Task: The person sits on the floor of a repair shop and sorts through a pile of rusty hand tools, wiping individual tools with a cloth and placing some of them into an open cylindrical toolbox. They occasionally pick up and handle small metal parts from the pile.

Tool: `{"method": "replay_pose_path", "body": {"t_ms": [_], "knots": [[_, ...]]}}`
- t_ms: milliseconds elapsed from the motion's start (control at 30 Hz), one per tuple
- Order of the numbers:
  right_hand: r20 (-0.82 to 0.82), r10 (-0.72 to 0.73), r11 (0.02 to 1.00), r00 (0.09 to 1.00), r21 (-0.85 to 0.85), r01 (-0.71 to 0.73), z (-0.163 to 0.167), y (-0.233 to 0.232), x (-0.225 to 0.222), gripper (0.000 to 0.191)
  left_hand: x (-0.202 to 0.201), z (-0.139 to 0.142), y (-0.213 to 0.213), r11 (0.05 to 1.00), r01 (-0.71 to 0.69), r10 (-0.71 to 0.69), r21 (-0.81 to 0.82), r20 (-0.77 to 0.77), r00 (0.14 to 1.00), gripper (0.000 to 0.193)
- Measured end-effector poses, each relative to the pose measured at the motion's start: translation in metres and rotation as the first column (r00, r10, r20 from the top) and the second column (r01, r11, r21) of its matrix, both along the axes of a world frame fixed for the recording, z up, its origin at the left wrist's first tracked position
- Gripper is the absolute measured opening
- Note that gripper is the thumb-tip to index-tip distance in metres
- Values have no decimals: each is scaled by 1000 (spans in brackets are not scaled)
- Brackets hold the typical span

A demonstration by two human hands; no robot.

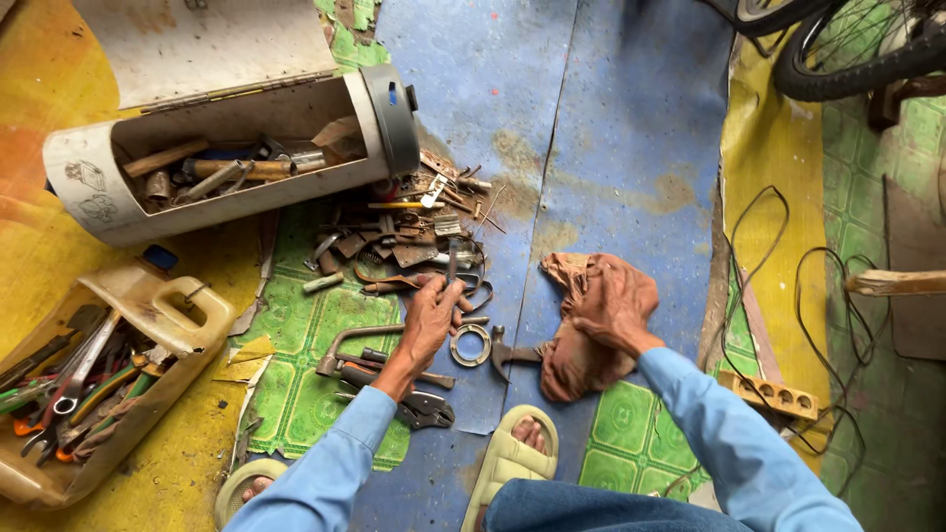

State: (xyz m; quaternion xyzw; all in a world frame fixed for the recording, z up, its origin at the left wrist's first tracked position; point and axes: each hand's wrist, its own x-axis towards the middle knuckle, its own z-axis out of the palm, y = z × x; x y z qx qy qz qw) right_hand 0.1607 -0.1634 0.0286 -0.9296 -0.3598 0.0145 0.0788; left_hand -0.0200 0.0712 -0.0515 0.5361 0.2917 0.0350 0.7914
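Left hand: the left hand point(431, 320) reaches into a heap of rusty scrap metal parts point(399, 236) on the floor, its grip closed on a small dark metal tool or rod point(452, 264) that stands up from between the fingers; what kind of tool it is cannot be told.
Right hand: the right hand point(613, 305) lies flat on a crumpled reddish-brown rag point(581, 335), fingers pressed together onto the cloth, holding it down rather than lifting it.
Where the held piece is: at the near edge of the scrap heap, just above a plain metal ring point(470, 345) and near a rusty hammer head point(505, 353) that touches the rag.
Doing it well: in my judgement the dark piece wants a firm pinch low on its shank and a straight lift, so that the loose strips tangled round it do not come along; the rag hand is best kept steady on the cloth.
Near the left forearm: dark locking pliers point(419, 406) and a bent metal bar point(350, 340) lie on the green patterned floor mat point(296, 394).
Containers: a white plastic drum cut open along its side point(89, 187), lying on its side with a grey cap end, holds rusty tools and bears two small line drawings at its left end; a cut-open yellowish plastic jerrycan point(148, 315) holds spanners and pliers.
Floor: worn blue sheeting point(591, 128) in the middle, a yellow sheet point(39, 99) at the left.
Labels: no others can be made out.
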Motion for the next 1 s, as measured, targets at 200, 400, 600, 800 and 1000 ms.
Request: {"method": "replay_pose_path", "body": {"t_ms": [200, 400, 600, 800, 1000], "knots": [[-449, -82, 996, 890, -16, 84, 6, -5, 4, 39, 13, -22, -34, 994, 100, -102, -51, -34, 994, 28], [-860, 80, 891, 503, 289, 351, 23, 52, -46, 39, 16, -21, -75, 916, 153, -193, 372, 74, 978, 38], [-808, 35, 890, 588, 293, 349, 12, 51, -39, 37, 2, 6, -74, 880, 51, -228, 472, 327, 917, 36], [-840, 63, 785, 539, 375, 493, 20, 30, 26, 38, 4, 34, -76, 859, 200, -203, 472, -45, 978, 26], [-937, 223, 918, 269, 294, 266, 25, 26, -11, 40, 14, 29, -62, 988, 62, -83, 139, 153, 985, 30]]}}
